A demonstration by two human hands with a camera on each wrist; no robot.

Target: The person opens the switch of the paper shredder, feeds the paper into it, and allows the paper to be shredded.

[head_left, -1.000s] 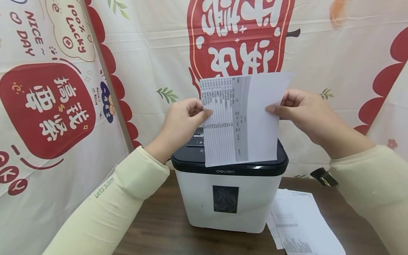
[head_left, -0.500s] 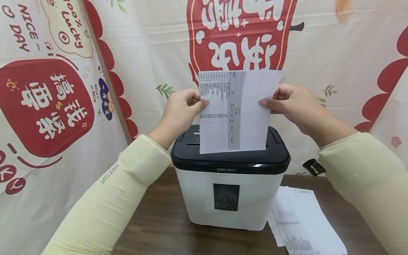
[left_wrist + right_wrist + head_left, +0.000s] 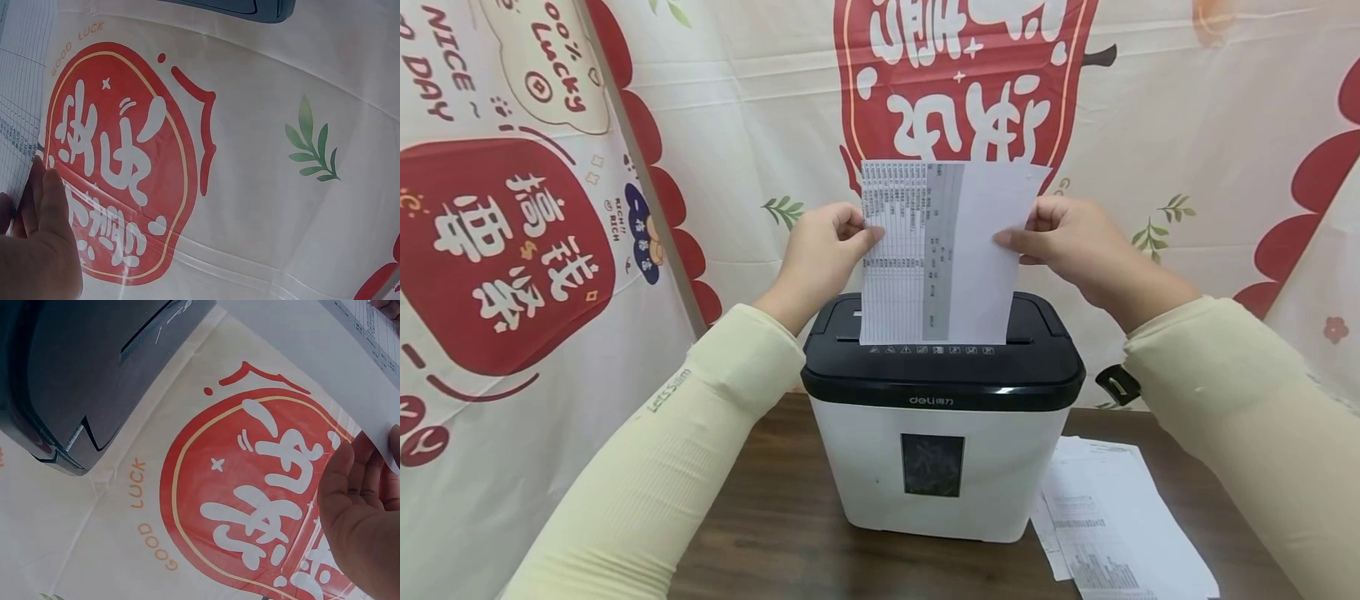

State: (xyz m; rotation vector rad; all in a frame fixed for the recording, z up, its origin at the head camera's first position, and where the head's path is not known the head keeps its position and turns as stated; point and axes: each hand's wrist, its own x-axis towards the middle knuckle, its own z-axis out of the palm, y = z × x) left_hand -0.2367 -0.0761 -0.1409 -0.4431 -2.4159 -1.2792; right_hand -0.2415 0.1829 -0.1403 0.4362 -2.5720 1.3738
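A printed sheet of paper (image 3: 973, 283) stands upright over the black top of a white paper shredder (image 3: 865, 450). My left hand (image 3: 822, 257) pinches its left edge between thumb and fingers. On the opposite side my right hand (image 3: 1078, 254) pinches the sheet near its right edge. The lower edge lies in line with the slot in the lid; whether it has entered, I cannot tell. In the left wrist view, part of the left hand (image 3: 44, 244) shows beside the lined paper (image 3: 22, 81). The right wrist view has the right hand (image 3: 369, 494) at the sheet's corner.
Several loose papers (image 3: 1120, 533) lie on the brown wooden table (image 3: 760, 533), right of the shredder. A printed cloth (image 3: 737, 108) hangs behind and on both sides. A small black clip-like object (image 3: 1117, 385) shows by the right sleeve (image 3: 1217, 392).
Both hands have brought the sheet down and slightly left, farther back over the lid. More of the lid's front now shows below the paper. The grip of both hands stays the same.
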